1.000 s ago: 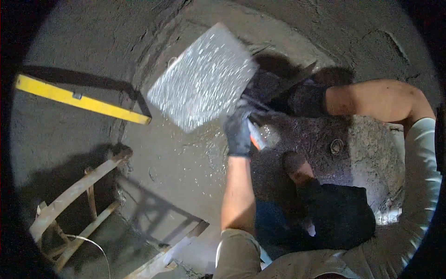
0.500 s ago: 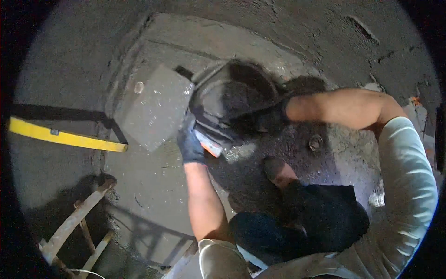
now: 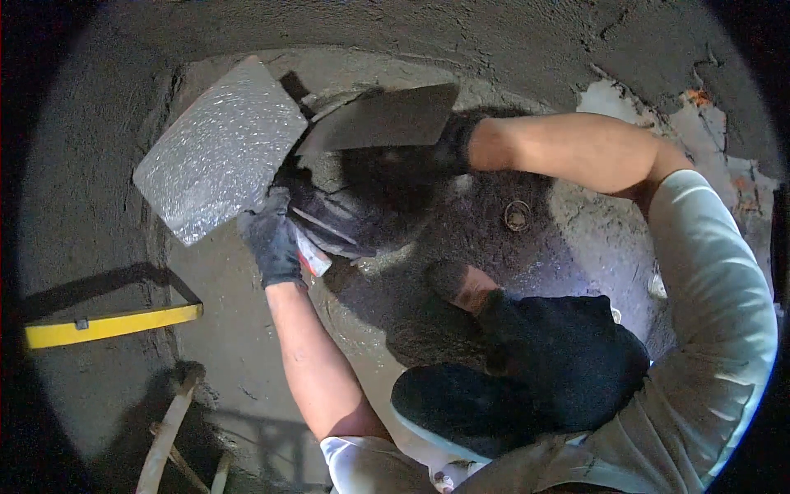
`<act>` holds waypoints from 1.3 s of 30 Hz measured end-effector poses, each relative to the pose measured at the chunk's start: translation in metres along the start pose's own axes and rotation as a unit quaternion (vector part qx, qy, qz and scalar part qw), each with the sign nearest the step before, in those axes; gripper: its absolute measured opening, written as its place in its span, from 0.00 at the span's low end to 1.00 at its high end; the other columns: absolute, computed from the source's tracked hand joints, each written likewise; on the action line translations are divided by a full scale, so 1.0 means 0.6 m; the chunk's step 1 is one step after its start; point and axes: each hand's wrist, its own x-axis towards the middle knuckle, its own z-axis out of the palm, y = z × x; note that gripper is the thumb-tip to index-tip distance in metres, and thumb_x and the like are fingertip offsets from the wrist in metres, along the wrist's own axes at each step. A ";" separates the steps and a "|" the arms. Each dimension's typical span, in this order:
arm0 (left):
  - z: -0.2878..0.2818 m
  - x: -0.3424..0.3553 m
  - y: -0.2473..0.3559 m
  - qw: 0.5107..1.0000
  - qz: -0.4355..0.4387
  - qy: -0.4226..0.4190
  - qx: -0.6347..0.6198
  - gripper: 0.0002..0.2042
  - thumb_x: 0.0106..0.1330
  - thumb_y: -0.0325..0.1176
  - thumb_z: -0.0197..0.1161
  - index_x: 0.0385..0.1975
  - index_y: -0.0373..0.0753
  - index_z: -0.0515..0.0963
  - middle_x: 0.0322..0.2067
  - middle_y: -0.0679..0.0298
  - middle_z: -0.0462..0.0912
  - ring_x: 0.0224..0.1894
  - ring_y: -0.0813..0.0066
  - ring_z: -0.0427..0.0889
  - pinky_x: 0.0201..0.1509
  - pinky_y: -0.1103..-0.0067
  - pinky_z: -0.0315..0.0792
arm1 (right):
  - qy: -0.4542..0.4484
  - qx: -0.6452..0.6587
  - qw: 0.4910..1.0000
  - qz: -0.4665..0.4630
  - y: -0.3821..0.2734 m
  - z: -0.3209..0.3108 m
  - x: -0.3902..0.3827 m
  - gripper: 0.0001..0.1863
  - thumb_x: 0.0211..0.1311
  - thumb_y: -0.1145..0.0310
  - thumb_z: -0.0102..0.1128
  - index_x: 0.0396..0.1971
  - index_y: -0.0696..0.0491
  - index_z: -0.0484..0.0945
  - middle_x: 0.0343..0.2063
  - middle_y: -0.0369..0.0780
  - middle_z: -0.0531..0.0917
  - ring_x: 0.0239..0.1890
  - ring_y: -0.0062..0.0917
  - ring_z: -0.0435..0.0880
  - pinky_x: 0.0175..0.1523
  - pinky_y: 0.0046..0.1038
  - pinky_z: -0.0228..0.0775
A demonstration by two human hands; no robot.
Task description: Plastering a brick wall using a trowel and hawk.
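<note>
Snugly curled left hand (image 3: 273, 239), gripping handle (image 3: 313, 257), right hand (image 3: 459, 143) in shadow

The rough grey floor (image 3: 234, 350), wet in patches, carries a black bucket (image 3: 387, 212) and a small round fitting (image 3: 518, 216).

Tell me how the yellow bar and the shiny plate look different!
The yellow bar is long and narrow; the shiny plate is broad. The yellow bar is plain-coloured; the shiny plate is silvery and speckled. The shiny plate is beside the left hand; the yellow bar is away from it.
</note>
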 end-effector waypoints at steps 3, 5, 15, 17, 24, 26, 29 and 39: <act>0.014 -0.035 -0.001 0.999 -0.001 -0.018 -0.043 0.17 0.55 0.29 0.62 0.44 0.30 0.75 0.41 0.59 0.79 0.44 0.71 0.76 0.51 0.75 0.68 | -0.001 -0.061 0.997 0.039 -0.029 -0.008 -0.006 0.18 0.63 0.61 0.49 0.51 0.52 0.72 0.51 0.44 0.74 0.53 0.32 0.72 0.60 0.33 0.61; 0.013 -0.059 0.010 0.999 -0.001 -0.022 -0.034 0.16 0.62 0.34 0.56 0.43 0.29 0.78 0.44 0.57 0.80 0.47 0.72 0.76 0.56 0.76 0.65 | -0.003 -0.106 0.992 0.062 -0.054 -0.013 0.001 0.17 0.63 0.61 0.48 0.49 0.52 0.73 0.48 0.45 0.76 0.51 0.34 0.73 0.58 0.33 0.62; 0.030 -0.074 0.020 0.994 0.076 -0.022 0.079 0.11 0.59 0.31 0.58 0.39 0.33 0.80 0.35 0.60 0.83 0.39 0.75 0.78 0.46 0.77 0.69 | -0.016 -0.199 0.976 0.084 0.005 -0.017 0.021 0.16 0.64 0.60 0.46 0.46 0.51 0.75 0.46 0.44 0.78 0.49 0.32 0.75 0.56 0.32 0.65; 0.039 -0.077 0.032 1.000 -0.014 -0.002 -0.006 0.11 0.59 0.30 0.57 0.40 0.35 0.80 0.34 0.59 0.83 0.33 0.77 0.78 0.39 0.78 0.71 | 0.021 -0.219 0.974 0.051 0.010 -0.019 0.014 0.16 0.65 0.59 0.45 0.46 0.51 0.76 0.46 0.43 0.78 0.49 0.31 0.75 0.56 0.31 0.65; 0.034 -0.086 0.020 0.979 0.168 -0.051 0.101 0.11 0.52 0.25 0.65 0.36 0.32 0.79 0.37 0.63 0.80 0.38 0.74 0.77 0.46 0.76 0.71 | 0.128 -0.289 0.944 -0.092 -0.013 -0.026 0.039 0.17 0.65 0.57 0.44 0.45 0.50 0.76 0.45 0.43 0.79 0.48 0.30 0.75 0.55 0.30 0.66; 0.048 -0.095 0.042 0.998 0.057 -0.028 0.024 0.11 0.52 0.26 0.64 0.36 0.32 0.79 0.36 0.62 0.80 0.39 0.74 0.77 0.46 0.76 0.71 | 0.152 -0.309 0.931 -0.125 -0.008 -0.024 0.035 0.17 0.65 0.57 0.44 0.44 0.50 0.76 0.45 0.42 0.79 0.48 0.30 0.75 0.55 0.30 0.66; 0.057 -0.097 0.056 0.982 -0.087 -0.010 -0.170 0.13 0.53 0.24 0.64 0.39 0.30 0.77 0.36 0.62 0.79 0.38 0.74 0.77 0.44 0.78 0.71 | 0.189 -0.333 0.906 -0.183 0.000 -0.017 0.036 0.18 0.65 0.56 0.43 0.44 0.50 0.76 0.45 0.42 0.79 0.48 0.29 0.75 0.55 0.29 0.66; 0.038 -0.086 0.019 0.979 -0.041 -0.035 -0.195 0.16 0.52 0.22 0.63 0.43 0.30 0.76 0.40 0.60 0.79 0.41 0.72 0.77 0.47 0.77 0.71 | 0.095 -0.580 0.405 -0.701 0.045 0.009 0.003 0.20 0.65 0.52 0.45 0.45 0.50 0.76 0.43 0.41 0.79 0.48 0.25 0.75 0.54 0.29 0.67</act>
